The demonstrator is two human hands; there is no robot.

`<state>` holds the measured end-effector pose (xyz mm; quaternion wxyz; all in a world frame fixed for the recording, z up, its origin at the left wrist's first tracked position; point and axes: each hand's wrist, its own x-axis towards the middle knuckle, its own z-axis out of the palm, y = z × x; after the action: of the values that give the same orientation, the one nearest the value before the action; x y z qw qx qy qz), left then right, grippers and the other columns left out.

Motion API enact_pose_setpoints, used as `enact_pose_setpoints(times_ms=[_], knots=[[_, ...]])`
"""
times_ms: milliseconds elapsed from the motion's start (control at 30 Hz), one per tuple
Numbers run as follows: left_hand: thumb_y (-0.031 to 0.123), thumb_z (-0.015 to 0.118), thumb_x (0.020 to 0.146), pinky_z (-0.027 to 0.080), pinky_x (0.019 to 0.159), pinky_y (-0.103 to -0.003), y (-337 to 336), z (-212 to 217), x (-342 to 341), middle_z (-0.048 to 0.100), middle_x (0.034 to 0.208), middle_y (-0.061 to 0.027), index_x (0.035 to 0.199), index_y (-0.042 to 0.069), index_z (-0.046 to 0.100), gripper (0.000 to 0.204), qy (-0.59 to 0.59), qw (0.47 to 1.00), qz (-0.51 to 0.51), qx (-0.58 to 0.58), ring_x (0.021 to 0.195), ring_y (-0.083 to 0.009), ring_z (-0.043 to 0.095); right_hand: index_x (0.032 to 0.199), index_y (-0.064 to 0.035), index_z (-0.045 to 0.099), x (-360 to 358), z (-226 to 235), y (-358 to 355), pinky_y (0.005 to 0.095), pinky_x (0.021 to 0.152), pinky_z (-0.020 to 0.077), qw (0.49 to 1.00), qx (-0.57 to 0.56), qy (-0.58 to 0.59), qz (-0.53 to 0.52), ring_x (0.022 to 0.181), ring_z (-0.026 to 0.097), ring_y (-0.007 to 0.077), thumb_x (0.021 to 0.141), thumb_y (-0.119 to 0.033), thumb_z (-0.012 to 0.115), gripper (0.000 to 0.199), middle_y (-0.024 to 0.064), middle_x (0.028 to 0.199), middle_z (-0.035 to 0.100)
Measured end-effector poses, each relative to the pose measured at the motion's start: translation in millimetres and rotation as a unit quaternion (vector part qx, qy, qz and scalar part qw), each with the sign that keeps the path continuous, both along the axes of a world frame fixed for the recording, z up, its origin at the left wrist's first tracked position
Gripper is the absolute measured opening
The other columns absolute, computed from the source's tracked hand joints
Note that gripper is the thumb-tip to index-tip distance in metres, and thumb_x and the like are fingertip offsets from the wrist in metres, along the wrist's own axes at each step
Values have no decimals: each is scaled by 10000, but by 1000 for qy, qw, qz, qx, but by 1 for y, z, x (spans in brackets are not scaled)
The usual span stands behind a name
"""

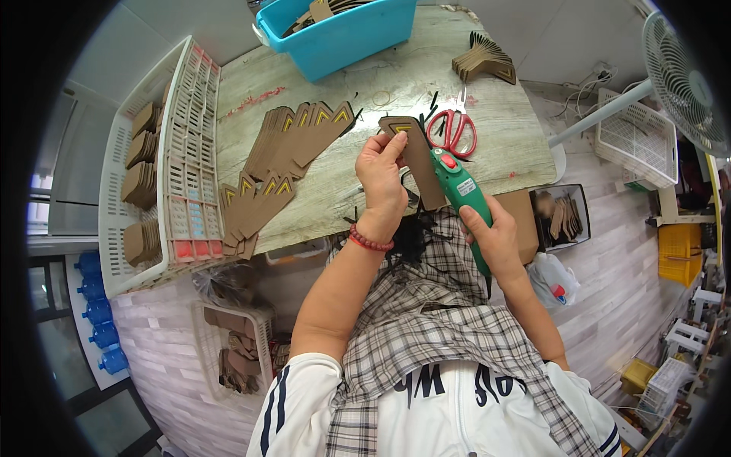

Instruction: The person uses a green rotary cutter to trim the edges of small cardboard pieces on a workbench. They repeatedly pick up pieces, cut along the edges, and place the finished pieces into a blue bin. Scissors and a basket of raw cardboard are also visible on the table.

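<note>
Between the thumb and fingers of my left hand (383,177) is a flat brown strip (423,174) with a pointed top end and a yellow chevron on it. My right hand (496,236) is wrapped round a green handheld power cutter (460,185) with a red button. The cutter's head lies close along the strip's right edge; I cannot tell whether it touches. Just beyond it, red-handled scissors (472,137) rest on the table (502,164). Fanned piles of similar brown strips (293,137) and a smaller group (259,202) lie to the left.
A blue bin (350,46) stands at the table's far side, another strip stack (484,59) at the far right. A white basket (199,152) holding brown pieces flanks the left edge. Right of the table are a fan (681,84) and an open box (563,217) with strips.
</note>
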<state>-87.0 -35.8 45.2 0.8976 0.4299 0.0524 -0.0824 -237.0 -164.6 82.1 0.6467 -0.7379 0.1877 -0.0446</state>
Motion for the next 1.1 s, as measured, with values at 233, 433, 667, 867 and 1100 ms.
enact_pose_setpoints(times_ms=[233, 433, 667, 867, 1100], knots=[[45, 666, 863, 453, 583, -220, 2, -4, -9, 668, 806, -26, 885, 25, 627, 48, 3, 999, -20, 31, 661, -75, 581, 1113, 24, 620, 1, 0, -1, 228, 524, 447, 1000, -8, -1, -4, 574, 527, 64, 884, -307, 682, 407, 17, 739, 612], [33, 664, 859, 443, 565, -210, 7, -6, -14, 667, 791, -26, 876, 5, 639, 41, -20, 997, -44, 66, 646, -70, 576, 1132, 25, 617, 1, 1, -3, 226, 521, 443, 1000, -6, 4, -3, 571, 522, 60, 885, -309, 680, 421, 12, 731, 607], [55, 660, 867, 445, 598, -198, 16, 1, -8, 657, 780, -5, 892, -28, 677, 88, -85, 984, -39, 150, 660, -45, 549, 1150, 21, 614, 0, -1, -6, 225, 527, 445, 1000, 11, 5, 9, 577, 522, 61, 880, -318, 682, 439, 11, 735, 602], [55, 634, 886, 473, 645, -208, 23, 4, 1, 669, 816, -20, 949, -49, 689, 134, -123, 971, -35, 202, 705, -59, 574, 1152, 14, 615, -1, 2, -4, 222, 538, 457, 1000, 13, 14, 15, 591, 530, 65, 877, -317, 685, 436, 12, 748, 602], [43, 622, 887, 461, 655, -204, 29, -1, 4, 659, 821, -6, 948, -47, 695, 131, -191, 941, -69, 271, 723, -59, 571, 1147, 16, 613, -1, 2, -5, 217, 528, 453, 999, 27, 5, 20, 590, 527, 62, 879, -308, 686, 427, 13, 754, 604]])
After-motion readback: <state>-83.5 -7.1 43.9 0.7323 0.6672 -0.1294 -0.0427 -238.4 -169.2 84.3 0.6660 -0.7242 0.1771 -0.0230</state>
